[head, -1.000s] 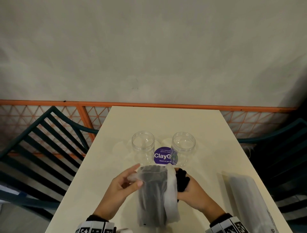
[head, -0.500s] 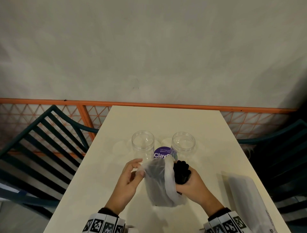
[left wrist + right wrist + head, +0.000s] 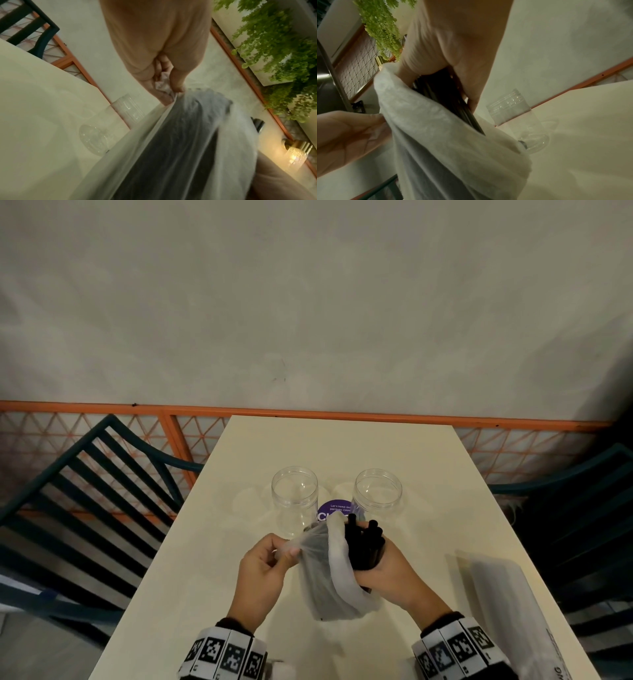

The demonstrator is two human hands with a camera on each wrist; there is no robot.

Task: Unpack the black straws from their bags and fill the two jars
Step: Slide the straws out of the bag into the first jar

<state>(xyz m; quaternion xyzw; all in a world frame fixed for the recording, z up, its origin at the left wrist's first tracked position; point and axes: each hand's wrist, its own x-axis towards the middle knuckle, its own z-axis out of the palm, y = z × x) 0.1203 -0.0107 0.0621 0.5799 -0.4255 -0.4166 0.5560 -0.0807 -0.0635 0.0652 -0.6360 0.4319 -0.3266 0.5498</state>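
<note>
Fingers [image 3: 368, 575] of the right hand [image 3: 390, 577] are curled round a bundle of black straws [image 3: 364, 546], gripping it about mid-length; the straw tops poke up above the fist, and the lower ends look to be inside the bag [image 3: 329, 583]. Left hand [image 3: 263, 570] pinches the bag's upper edge between thumb and fingers, holding the thin whitish plastic taut and off to the side; the left wrist view shows the plastic bunched in that pinch. The bag hangs over the near part of the table [image 3: 342, 446], dark inside, so more straws seem to remain in it, though the count can't be told.

Just beyond the hands stand two clear jars, the left jar [image 3: 294, 498] and the right jar [image 3: 378, 494], both upright, open and empty. A purple round sticker [image 3: 334, 510] sits on the table between them. A second bag [image 3: 507, 604] lies flat near the right edge, apparently unopened.

Progress: early. First bag is open and one bundle is partly out; nothing has gone into either jar. Left to do: free this bundle, drop it in a jar, empty the rest, then do the second bag.
</note>
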